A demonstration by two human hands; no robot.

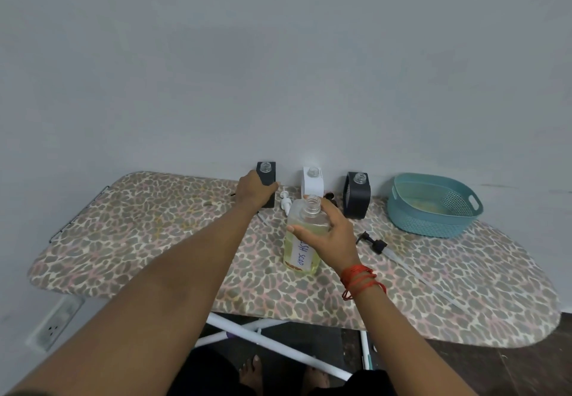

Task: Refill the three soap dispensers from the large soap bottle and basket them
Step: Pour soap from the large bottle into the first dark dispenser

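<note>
A clear large soap bottle [305, 251] with yellowish liquid and a white label stands uncapped near the middle of the ironing board [154, 241]. My right hand [328, 234] grips its shoulder from the right. My left hand [253, 191] grips the left black dispenser [266, 176] at the back by the wall. A white dispenser [312, 182] and a second black dispenser [356, 197] stand to its right. All three have open necks without pumps. The teal basket [433, 210] sits at the back right.
A black pump [373, 242] with a long clear tube lies right of the big bottle. A white pump [285, 200] lies between the left and white dispensers; a dark cap shows behind my right hand. The board's white legs and my feet are below.
</note>
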